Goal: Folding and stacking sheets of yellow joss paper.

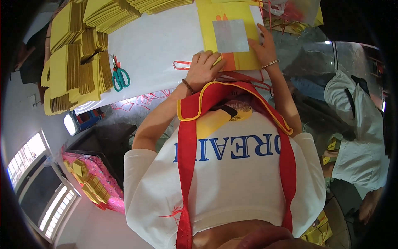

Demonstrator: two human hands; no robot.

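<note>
A yellow paper sheet or stack [242, 62] with a silver-grey square [231, 35] and orange patches lies on the white table in front of me. My left hand [204, 66], wearing a beaded bracelet, is closed at its lower left edge, fingers bent over the paper with a bit of yellow at the fingertips. Against the right edge rests my right hand [265, 46], with a metal bangle; its thumb lies on the paper and the fingers are apart. Red string [181, 65] loops beside my left hand, and more red strands run under the paper's near edge.
Green-handled scissors [120, 76] lie on the white tabletop [153, 45], beside stacked yellow folded papers [68, 70]. Plastic bags [296, 12] are at the far right. Another person in white [356, 137] is on the right. Yellow bundles [93, 184] sit on pink material at lower left.
</note>
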